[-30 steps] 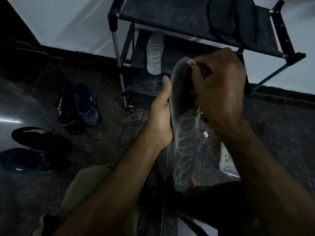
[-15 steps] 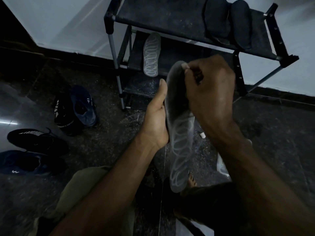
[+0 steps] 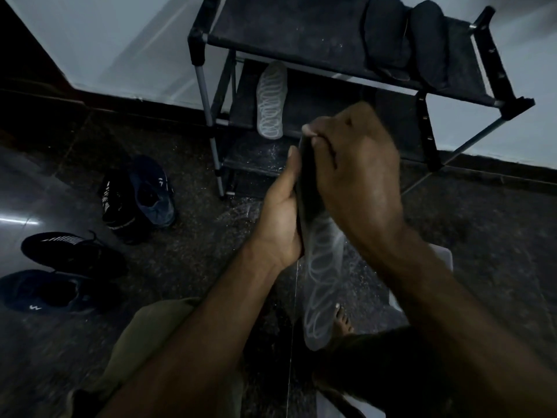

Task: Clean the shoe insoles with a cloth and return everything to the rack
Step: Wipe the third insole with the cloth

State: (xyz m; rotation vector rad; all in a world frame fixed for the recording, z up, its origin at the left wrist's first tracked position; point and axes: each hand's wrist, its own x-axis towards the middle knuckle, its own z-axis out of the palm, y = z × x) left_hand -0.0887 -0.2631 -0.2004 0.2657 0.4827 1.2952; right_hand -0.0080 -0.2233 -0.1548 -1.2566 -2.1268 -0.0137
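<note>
Here, your left hand [image 3: 281, 218] clamps the insole [image 3: 321, 276] upright above the floor; right hand [image 3: 358, 173] fingers are pinched at its top. It's probably light and floppy, so support its middle.

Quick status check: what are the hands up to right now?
Left hand grips the patterned translucent insole upright. Right hand pinches its top end; cloth not discernible. Nothing blocking the black shoe rack.

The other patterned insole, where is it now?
Head view: the patterned insole lies on the rack's middle shelf, left side, above and left of the hands.
</note>
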